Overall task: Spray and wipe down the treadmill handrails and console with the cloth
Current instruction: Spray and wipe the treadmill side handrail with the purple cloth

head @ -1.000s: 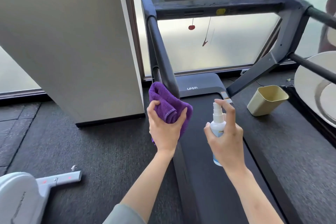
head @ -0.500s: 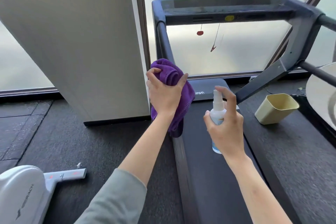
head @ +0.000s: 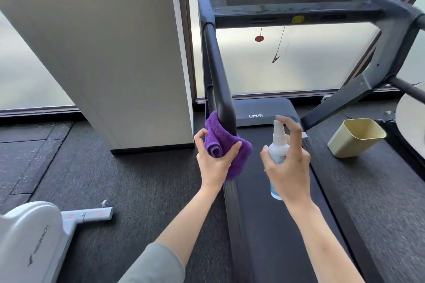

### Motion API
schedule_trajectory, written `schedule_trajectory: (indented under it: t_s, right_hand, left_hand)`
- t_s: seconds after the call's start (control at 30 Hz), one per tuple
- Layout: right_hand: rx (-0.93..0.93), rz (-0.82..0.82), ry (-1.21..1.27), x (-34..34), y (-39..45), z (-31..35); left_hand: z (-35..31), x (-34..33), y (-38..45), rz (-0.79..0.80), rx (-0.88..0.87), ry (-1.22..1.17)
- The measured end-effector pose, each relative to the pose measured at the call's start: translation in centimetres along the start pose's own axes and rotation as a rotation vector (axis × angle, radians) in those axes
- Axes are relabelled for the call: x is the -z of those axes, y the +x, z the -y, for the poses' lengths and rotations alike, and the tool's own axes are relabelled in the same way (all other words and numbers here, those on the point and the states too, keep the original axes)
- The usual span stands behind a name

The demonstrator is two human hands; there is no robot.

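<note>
A dark treadmill stands ahead with its console (head: 296,10) across the top and its left handrail (head: 216,71) sloping down toward me. My left hand (head: 212,163) grips a bunched purple cloth (head: 226,153) wrapped around the near, lower end of that rail. My right hand (head: 289,165) holds a white spray bottle (head: 278,145) upright over the belt, index finger resting on the nozzle top. The right handrail (head: 407,86) shows at the far right edge.
A white pillar (head: 110,53) stands left of the treadmill. A beige bin (head: 356,138) sits on the floor to the right, beside a round white object (head: 411,117). A white exercise machine (head: 30,241) lies at the lower left. Frosted windows are behind.
My left hand has slid the cloth down the left handrail from mid-rail to its lower end. My right hand keeps the bottle in about the same place.
</note>
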State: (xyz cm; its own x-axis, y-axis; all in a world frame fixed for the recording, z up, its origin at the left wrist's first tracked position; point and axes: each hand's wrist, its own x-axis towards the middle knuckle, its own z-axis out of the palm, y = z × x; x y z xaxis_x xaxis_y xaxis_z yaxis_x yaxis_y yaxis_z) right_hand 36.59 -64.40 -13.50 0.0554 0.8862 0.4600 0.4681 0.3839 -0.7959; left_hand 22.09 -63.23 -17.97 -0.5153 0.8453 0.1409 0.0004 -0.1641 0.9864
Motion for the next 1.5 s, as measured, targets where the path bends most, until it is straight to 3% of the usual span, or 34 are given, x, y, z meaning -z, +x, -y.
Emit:
schedule_trajectory:
  t_s: [0.17, 0.33, 0.53, 0.83, 0.97, 1.2, 1.5]
  right_hand:
    - [0.03, 0.001, -0.011, 1.0, -0.8, 0.0]
    - [0.042, -0.026, -0.027, 1.7, -0.2, 0.1]
    - [0.052, -0.021, -0.014, 0.7, 0.1, 0.5]
    - [0.054, -0.003, 0.009, -0.6, 1.1, 1.7]
    - [0.038, -0.057, -0.024, -1.1, 2.4, 3.9]
    - [0.058, -0.193, -0.262, -7.4, 3.9, 8.8]
    - [-0.115, -0.294, -0.422, -17.5, 5.3, 12.1]
  left_hand:
    - [-1.0, 0.8, 1.2, 0.116, 0.071, -0.09]
    - [-5.4, -1.7, 3.5, -0.05, 0.156, -0.007]
    - [-2.3, -0.3, 2.6, 0.131, 0.18, -0.285]
    - [0.7, 2.2, 2.6, 0.304, 0.12, -0.102]
    - [-0.4, 3.3, 5.0, 0.232, 0.125, -0.188]
    - [-1.9, 6.0, 11.9, 0.395, 0.18, -0.237]
    - [-0.4, 11.0, 19.0, 0.517, 0.216, -0.181]
